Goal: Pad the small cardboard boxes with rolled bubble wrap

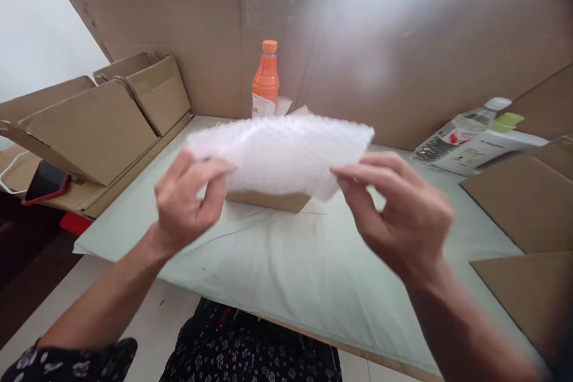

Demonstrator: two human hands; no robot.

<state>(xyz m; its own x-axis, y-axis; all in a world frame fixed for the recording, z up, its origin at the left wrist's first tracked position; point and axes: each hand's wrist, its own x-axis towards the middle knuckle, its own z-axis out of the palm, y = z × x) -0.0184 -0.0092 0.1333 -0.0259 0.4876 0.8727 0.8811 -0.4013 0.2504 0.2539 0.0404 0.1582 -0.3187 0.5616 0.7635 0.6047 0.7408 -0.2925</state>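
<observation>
Big brown cardboard wall (pixel 403 42) stands across the back, smooth, creased. Pale cloth-covered tabletop (pixel 290 268) in front of it, slightly wrinkled. Folded cardboard boxes (pixel 111 113) stacked at left, flat cardboard sheets (pixel 528 203) at right. Bubble wrap sheet (pixel 286 152) held up above the tabletop centre, long axis left to right, white, bumpy, soft-edged, face toward the camera. Left hand (pixel 185 203) grip clamped on its left edge, right hand (pixel 398 209) grip pinched on its right lower edge. Small cardboard box (pixel 268 200) partly hidden behind the wrap. Clear plastic water bottle (pixel 456 128) lying at right, orange drink bottle (pixel 265 80) upright behind
</observation>
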